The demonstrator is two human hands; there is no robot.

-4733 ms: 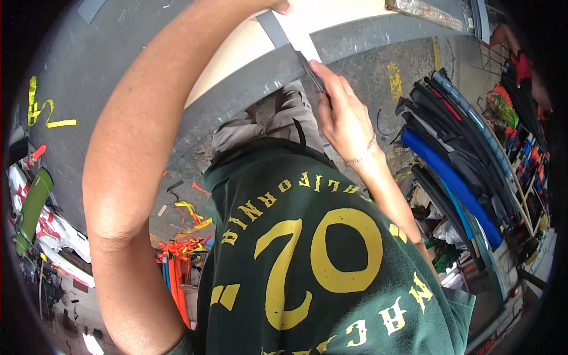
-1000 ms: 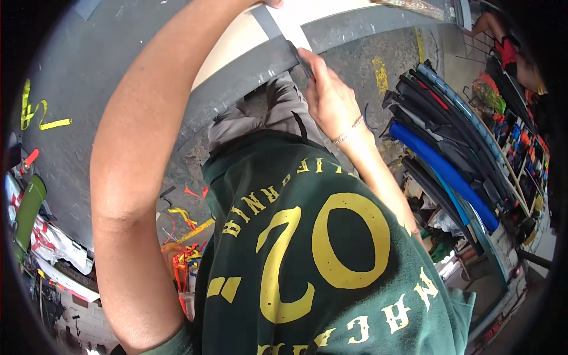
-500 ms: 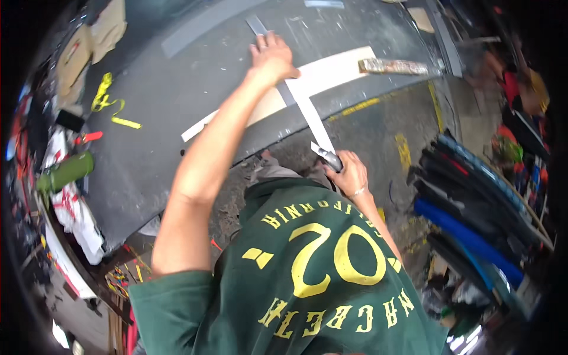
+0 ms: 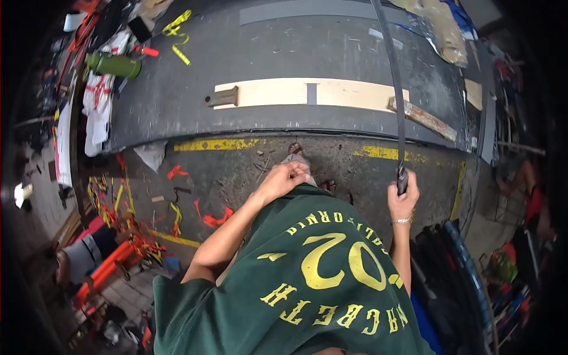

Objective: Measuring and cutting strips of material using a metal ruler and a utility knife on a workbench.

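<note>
My right hand [image 4: 402, 200] is closed around the near end of a long dark grey strip [image 4: 395, 94]. The strip runs up from my fist and across the grey table [image 4: 177, 100] to the far edge of view. It crosses the right end of a pale wooden board [image 4: 266, 93] that lies flat on the table. A short grey piece [image 4: 312, 93] sits across the board's middle. My left hand [image 4: 285, 178] is curled into a fist close to my green shirt, above the floor, with nothing visible in it.
A rusty flat bar [image 4: 423, 118] lies at the board's right end, and a small block [image 4: 223, 98] at its left. A green bottle [image 4: 113, 65] and white cloth [image 4: 97, 100] lie on the table's left. Orange and yellow scraps [image 4: 177, 207] litter the floor. Dark rolled strips [image 4: 461, 284] are stacked to my right.
My left hand has come off the table and drawn back to my body. The strip now hangs from my right hand, swung further right across the board.
</note>
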